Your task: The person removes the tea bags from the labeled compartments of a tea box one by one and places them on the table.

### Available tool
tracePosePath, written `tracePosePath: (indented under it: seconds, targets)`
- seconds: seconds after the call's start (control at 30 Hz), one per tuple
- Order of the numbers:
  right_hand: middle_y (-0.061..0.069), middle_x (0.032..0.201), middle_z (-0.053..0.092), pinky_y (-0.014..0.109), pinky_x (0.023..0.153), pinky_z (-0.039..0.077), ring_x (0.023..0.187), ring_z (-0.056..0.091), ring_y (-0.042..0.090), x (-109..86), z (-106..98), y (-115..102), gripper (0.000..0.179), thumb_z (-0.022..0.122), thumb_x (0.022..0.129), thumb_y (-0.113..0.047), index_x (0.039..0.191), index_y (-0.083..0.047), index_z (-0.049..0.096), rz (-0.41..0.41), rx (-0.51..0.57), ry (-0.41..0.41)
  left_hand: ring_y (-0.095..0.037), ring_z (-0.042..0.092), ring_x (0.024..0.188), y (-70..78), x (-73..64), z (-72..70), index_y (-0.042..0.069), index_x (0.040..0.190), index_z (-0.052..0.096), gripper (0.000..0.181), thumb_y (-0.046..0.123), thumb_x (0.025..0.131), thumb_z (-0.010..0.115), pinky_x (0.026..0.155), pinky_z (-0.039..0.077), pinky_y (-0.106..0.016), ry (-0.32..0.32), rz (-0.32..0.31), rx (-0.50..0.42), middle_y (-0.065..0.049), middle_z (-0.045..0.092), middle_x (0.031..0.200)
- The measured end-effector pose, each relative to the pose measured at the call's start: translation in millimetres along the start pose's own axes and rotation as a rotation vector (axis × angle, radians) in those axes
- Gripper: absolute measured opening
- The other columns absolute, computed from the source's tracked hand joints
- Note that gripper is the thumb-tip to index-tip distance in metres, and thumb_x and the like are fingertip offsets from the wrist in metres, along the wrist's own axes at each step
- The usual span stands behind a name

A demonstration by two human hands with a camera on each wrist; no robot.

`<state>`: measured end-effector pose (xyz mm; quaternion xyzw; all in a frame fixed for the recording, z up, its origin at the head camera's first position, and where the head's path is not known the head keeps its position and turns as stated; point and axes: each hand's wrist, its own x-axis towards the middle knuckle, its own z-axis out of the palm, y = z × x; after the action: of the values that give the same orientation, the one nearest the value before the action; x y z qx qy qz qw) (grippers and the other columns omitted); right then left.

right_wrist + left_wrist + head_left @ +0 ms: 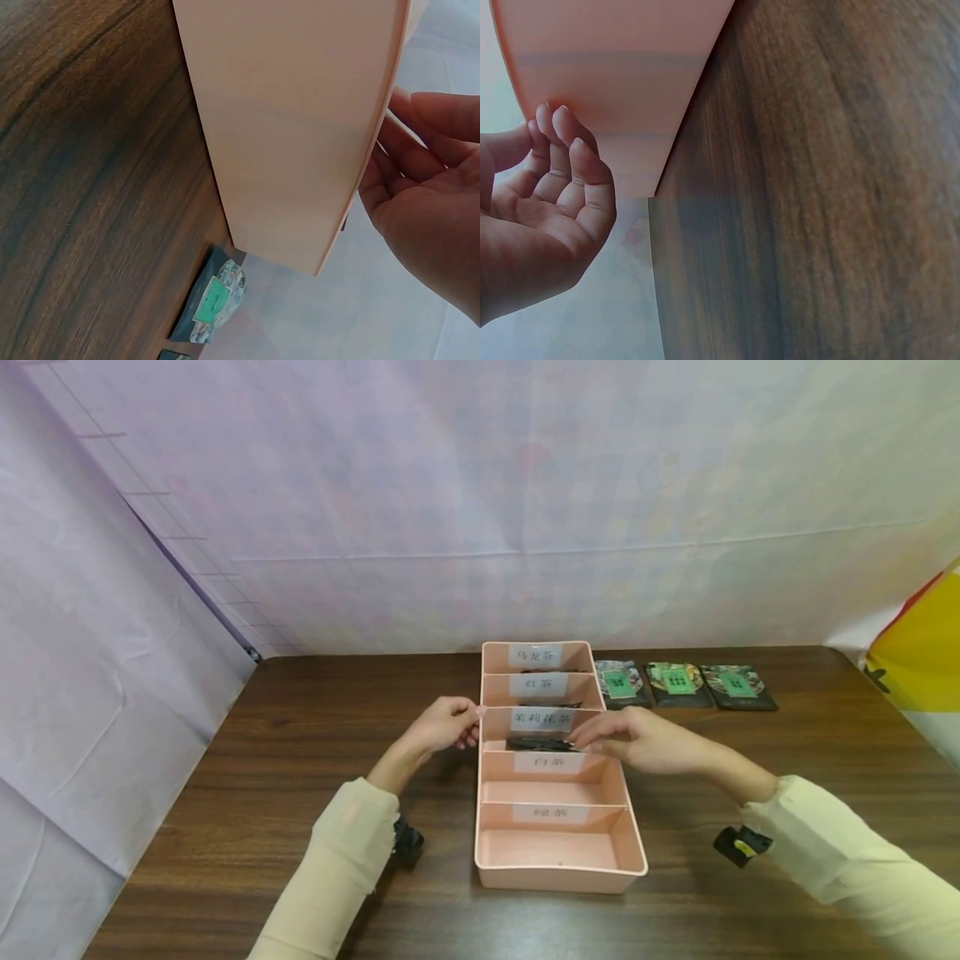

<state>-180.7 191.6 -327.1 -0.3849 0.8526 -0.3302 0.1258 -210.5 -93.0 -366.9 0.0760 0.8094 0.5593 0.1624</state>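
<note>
A pink divided box point(555, 881) stands lengthwise on the table, with white paper labels on its compartment walls. My left hand point(447, 724) is at the box's left side, thumb and fingertips pinching the rim by the middle compartment; in the left wrist view its fingers point(585, 161) are curled by the outer wall. My right hand point(652, 739) reaches over the right rim, its fingertips at the dark sachets point(542, 744) in the middle compartment. Its fingers point(409, 154) pass behind the rim in the right wrist view, so their tips are hidden there.
Three dark tea sachets with green labels, the left one point(621, 683), middle one point(678, 685) and right one point(738, 687), lie in a row at the back right. Dark edges show in the two rear compartments. A pale curtain point(450, 527) hangs behind the wooden table point(300, 760).
</note>
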Motion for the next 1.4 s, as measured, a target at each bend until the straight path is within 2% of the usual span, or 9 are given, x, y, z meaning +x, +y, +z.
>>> tracePosePath:
  seconds: [0.17, 0.4, 1.1, 1.4]
  targets:
    - [0.013, 0.112, 0.061, 0.044, 0.088, 0.044, 0.109, 0.053, 0.034, 0.3, 0.6, -0.2, 0.023, 0.05, 0.088, 0.003, 0.105, -0.001, 0.066, -0.006, -0.029, -0.005, -0.012, 0.052, 0.057, 0.1, 0.4, 0.1, 0.0, 0.076, 0.052, 0.028, 0.017, 0.097, 0.046, 0.053, 0.043, -0.022, -0.002, 0.002, -0.005, -0.004, 0.052, 0.067]
    - [0.012, 0.112, 0.062, 0.042, 0.087, 0.045, 0.108, 0.054, 0.032, 2.6, 2.4, 1.2, 0.022, 0.051, 0.088, 0.004, 0.105, 0.0, 0.066, -0.03, -0.043, 0.002, -0.012, 0.052, 0.057, 0.0, 0.2, -0.2, -0.001, 0.076, 0.052, 0.028, 0.017, 0.097, 0.046, 0.053, 0.043, -0.023, -0.007, 0.005, -0.002, -0.004, 0.053, 0.067]
    - [0.017, 0.115, 0.06, 0.035, 0.082, 0.048, 0.107, 0.054, 0.033, 4.6, 4.3, 2.0, 0.025, 0.05, 0.087, 0.006, 0.109, 0.004, 0.063, -0.001, -0.02, -0.014, -0.012, 0.052, 0.057, 0.9, 0.2, -0.7, -0.002, 0.076, 0.053, 0.029, 0.017, 0.097, 0.046, 0.051, 0.043, -0.023, -0.005, 0.011, 0.006, -0.004, 0.053, 0.066]
    - [0.017, 0.111, 0.061, 0.04, 0.084, 0.047, 0.106, 0.055, 0.034, 3.9, 4.3, 0.9, 0.024, 0.051, 0.085, 0.008, 0.105, 0.005, 0.064, -0.004, -0.044, 0.014, -0.012, 0.052, 0.057, 1.2, -1.1, -0.5, -0.002, 0.077, 0.053, 0.028, 0.017, 0.097, 0.046, 0.052, 0.043, -0.024, -0.003, 0.015, 0.016, -0.005, 0.053, 0.067]
